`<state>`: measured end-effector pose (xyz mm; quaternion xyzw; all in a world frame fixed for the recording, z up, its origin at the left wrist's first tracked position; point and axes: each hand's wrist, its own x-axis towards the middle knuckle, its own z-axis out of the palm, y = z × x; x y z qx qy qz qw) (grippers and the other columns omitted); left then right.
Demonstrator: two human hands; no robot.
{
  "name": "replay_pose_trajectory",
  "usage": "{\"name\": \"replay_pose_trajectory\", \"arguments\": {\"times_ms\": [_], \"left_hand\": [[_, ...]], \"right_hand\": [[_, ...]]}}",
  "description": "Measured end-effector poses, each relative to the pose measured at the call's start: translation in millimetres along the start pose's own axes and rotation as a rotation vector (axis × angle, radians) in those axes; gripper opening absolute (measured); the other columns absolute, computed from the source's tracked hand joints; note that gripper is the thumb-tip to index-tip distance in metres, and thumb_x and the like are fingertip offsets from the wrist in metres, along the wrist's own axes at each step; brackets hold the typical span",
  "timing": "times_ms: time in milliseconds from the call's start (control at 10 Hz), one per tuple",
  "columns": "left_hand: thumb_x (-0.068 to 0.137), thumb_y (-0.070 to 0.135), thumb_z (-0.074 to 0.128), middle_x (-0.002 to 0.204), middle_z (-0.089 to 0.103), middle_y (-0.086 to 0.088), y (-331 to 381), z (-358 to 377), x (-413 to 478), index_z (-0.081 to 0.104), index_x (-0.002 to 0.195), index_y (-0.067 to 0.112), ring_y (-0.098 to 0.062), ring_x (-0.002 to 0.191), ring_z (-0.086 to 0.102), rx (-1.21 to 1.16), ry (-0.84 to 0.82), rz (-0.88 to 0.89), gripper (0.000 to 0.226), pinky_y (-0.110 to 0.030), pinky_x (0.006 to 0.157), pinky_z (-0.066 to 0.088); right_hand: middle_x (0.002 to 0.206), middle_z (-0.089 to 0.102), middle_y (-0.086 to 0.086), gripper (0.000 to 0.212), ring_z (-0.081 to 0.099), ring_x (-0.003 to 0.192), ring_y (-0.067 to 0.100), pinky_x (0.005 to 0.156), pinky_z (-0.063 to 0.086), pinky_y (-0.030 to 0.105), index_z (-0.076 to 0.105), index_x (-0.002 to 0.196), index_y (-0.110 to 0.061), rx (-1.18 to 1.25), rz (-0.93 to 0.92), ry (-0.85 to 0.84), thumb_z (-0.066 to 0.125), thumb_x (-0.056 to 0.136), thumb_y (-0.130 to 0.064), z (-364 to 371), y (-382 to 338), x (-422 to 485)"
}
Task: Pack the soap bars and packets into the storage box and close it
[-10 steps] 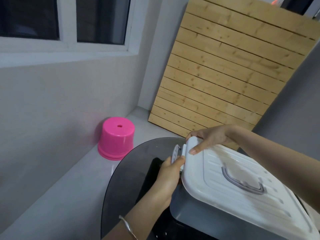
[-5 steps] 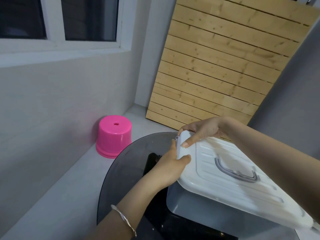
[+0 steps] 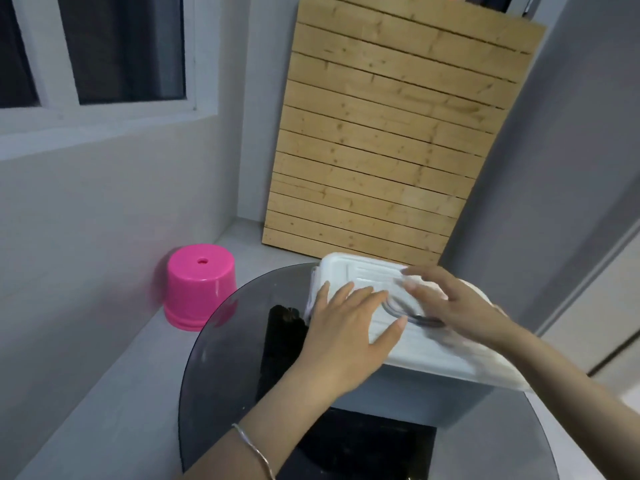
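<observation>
Lid (image 3: 349, 271) lies on box (image 3: 433, 393) on table (image 3: 225, 341), long axis far-left to near-right. Left hand (image 3: 346, 327) flat, fingers spread, pressing lid's left end. Right hand (image 3: 460, 303) blurred over handle (image 3: 415, 318), fingers straight, grasping nothing. Both hands atop lid; closing press likely goes straight down.

Your left hand (image 3: 346, 327) lies flat, fingers spread, on the white lid (image 3: 349, 271) of the grey storage box (image 3: 415, 396). Your right hand (image 3: 450, 303), blurred, hovers over the lid's grey handle (image 3: 398, 311). The box stands on a dark glass table (image 3: 221, 358); a pink stool (image 3: 201, 289) sits beside the wall.
</observation>
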<state>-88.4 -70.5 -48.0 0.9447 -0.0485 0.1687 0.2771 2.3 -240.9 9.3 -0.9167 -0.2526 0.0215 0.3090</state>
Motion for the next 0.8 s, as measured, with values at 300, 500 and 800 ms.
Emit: {"name": "replay_pose_trajectory", "arguments": {"times_ms": [300, 500, 800], "left_hand": [[0.079, 0.074, 0.003, 0.153, 0.032, 0.013, -0.7, 13.6, 21.1, 0.042, 0.134, 0.045, -0.019, 0.144, 0.021, 0.169, 0.043, -0.102, 0.073, -0.043, 0.118, 0.006], [0.089, 0.062, 0.027, 0.144, 0.047, 0.01, -18.5, 3.8, 57.5, 0.057, 0.119, 0.043, -0.013, 0.136, 0.035, 0.16, 0.038, -0.119, 0.046, -0.038, 0.114, 0.014], [0.077, 0.076, 0.019, 0.122, 0.05, 0.007, -6.0, 10.2, 69.7, 0.051, 0.102, 0.037, -0.024, 0.127, 0.039, 0.186, 0.015, -0.193, 0.057, -0.049, 0.112, 0.019]], "right_hand": [[0.119, 0.069, -0.006, 0.057, 0.064, 0.109, 0.014, 0.087, 0.049, 0.026, 0.069, 0.115, -0.023, -0.508, -0.04, 0.484, 0.035, 0.086, -0.057, 28.4, 29.8, -74.5], [0.117, 0.069, -0.006, 0.059, 0.064, 0.108, 0.015, 0.088, 0.049, 0.027, 0.068, 0.114, -0.021, -0.532, -0.022, 0.467, 0.035, 0.086, -0.06, 35.0, 25.8, -46.5], [0.129, 0.057, -0.023, 0.039, 0.051, 0.126, 0.003, 0.097, 0.043, 0.022, 0.054, 0.119, -0.047, 0.363, -0.098, 0.271, 0.049, 0.084, -0.063, -30.4, -8.8, -60.2]]}}
